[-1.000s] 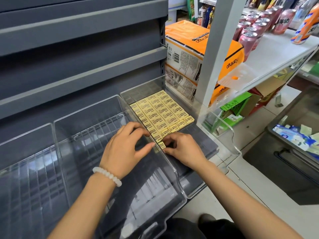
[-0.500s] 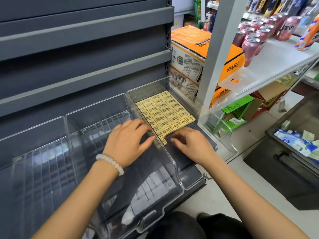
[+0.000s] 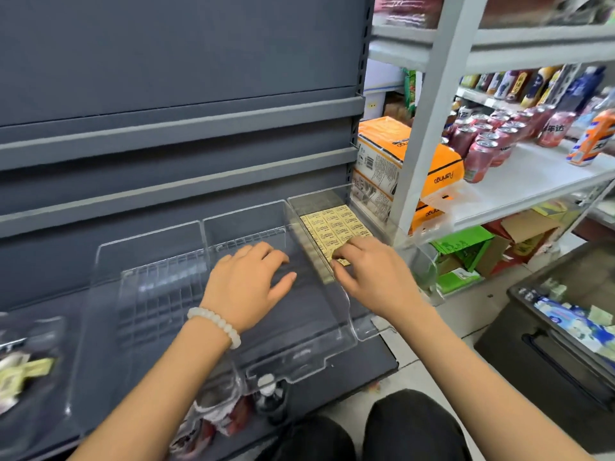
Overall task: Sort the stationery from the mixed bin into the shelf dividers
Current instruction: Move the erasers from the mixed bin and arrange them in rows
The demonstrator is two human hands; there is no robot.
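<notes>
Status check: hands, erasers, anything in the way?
Left hand open, in middle divider. Right hand pinching an eraser at the rows' front edge. Nothing blocking.

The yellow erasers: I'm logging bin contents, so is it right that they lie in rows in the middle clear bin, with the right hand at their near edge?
Not quite. The head view shows the yellow erasers in the rightmost clear bin, not the middle one. The right hand is at their near edge.

Right hand (image 3: 372, 274) back at yellow erasers (image 3: 336, 224); fingers pinching front one.
</notes>
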